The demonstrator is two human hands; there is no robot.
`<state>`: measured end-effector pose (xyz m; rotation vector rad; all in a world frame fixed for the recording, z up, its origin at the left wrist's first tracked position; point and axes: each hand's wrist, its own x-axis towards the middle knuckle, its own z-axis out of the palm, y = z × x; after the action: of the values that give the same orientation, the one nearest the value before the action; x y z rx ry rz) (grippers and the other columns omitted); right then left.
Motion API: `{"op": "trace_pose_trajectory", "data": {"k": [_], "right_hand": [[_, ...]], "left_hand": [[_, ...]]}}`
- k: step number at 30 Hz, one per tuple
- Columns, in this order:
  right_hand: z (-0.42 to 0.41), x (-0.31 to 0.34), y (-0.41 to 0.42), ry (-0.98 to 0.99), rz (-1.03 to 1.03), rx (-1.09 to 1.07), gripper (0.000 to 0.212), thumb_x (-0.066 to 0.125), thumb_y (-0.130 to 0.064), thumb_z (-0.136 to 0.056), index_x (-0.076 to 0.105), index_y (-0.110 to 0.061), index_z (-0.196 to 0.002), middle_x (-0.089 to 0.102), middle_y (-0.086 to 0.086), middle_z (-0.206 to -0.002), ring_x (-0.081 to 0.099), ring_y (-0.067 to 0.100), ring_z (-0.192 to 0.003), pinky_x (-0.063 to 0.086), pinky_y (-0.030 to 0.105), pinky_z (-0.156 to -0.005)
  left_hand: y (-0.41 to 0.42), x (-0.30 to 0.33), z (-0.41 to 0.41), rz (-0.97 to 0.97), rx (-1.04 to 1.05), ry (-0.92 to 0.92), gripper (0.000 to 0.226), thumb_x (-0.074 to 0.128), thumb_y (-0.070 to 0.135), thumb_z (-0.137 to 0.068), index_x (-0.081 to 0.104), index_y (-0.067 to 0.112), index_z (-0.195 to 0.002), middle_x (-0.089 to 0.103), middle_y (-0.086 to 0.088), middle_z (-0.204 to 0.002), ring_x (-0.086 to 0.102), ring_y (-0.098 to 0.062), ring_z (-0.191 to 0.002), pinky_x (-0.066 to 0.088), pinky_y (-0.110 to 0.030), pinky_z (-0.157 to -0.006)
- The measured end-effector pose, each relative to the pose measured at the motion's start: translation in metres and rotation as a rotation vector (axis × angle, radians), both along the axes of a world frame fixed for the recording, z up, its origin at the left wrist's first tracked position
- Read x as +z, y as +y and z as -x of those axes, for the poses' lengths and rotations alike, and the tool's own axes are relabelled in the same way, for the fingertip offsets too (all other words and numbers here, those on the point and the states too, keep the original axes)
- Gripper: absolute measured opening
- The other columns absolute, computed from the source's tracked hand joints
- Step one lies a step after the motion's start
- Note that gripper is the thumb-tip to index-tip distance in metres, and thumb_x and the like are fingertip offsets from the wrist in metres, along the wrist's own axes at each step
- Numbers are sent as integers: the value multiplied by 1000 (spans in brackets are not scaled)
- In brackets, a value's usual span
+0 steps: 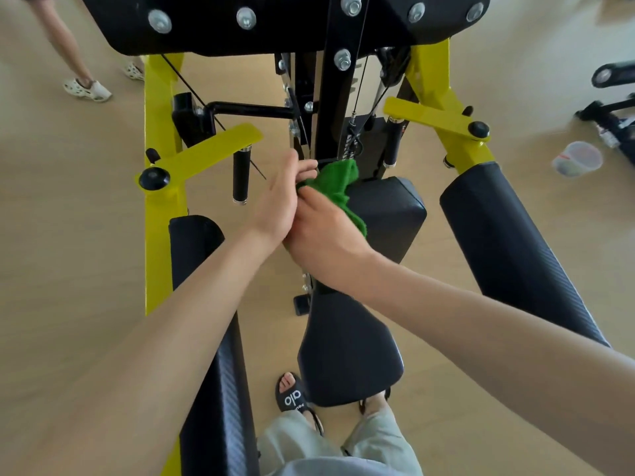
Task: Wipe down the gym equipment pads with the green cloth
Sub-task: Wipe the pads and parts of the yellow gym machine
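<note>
The green cloth (338, 185) is bunched at the far left corner of the black back pad (388, 218) of a yellow and black gym machine. My right hand (323, 231) grips the cloth from below and presses it against the pad. My left hand (281, 197) touches the cloth's left edge with its fingertips, fingers pointing forward. Below the back pad lies the black seat pad (347, 352). Two long black arm pads flank it, one on the left (206, 304) and one on the right (508, 242).
Yellow frame arms (209, 146) and hanging black handles (240, 176) stand close on both sides. Cables and a black upright run behind the cloth. A person's legs (68, 53) are at the far left. A plastic cup (577, 158) and dark equipment lie on the floor at right.
</note>
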<state>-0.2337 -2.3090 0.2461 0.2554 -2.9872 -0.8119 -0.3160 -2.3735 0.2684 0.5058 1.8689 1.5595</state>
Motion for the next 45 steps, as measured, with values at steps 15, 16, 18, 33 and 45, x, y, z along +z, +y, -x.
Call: {"op": "trace_pose_trajectory", "data": {"k": [15,16,18,33,45], "right_hand": [[-20,-29,-10,-420,-267,216,22,65,-18,-92,77,-22,-111,65,1,-127,53,32,-131,29,52,-121],[-24,-25,0,-285,-173,253,24,60,-12,-93,78,-20,-106,68,1,-120,57,32,-127,33,51,-119],[-31,-17,12,-3,6,322,39,41,-1,-95,78,-13,-100,71,3,-110,63,30,-118,39,47,-115],[-34,-5,72,858,880,-440,32,56,-29,-99,74,-3,-98,70,7,-103,63,25,-100,51,34,-87],[-52,-30,128,756,2310,-1541,27,64,-43,-98,69,-23,-114,74,1,-106,70,18,-96,56,39,-95]], "left_hand": [[10,-10,-4,113,-65,102,59,11,51,-104,50,26,-140,53,4,-142,37,-10,-136,21,-27,-107],[11,-4,-1,97,-56,92,60,9,47,-105,49,24,-141,54,2,-143,37,-11,-137,18,-24,-102],[14,4,7,59,-37,54,62,4,45,-105,48,22,-142,54,-1,-143,38,-14,-138,15,-24,-99],[45,-23,-34,45,266,-35,62,22,57,-100,74,23,-94,73,4,-93,67,-8,-89,47,-20,-70],[48,-19,-43,152,331,155,47,26,44,-104,63,33,-78,55,6,-67,50,20,-63,37,-12,-60]]}}
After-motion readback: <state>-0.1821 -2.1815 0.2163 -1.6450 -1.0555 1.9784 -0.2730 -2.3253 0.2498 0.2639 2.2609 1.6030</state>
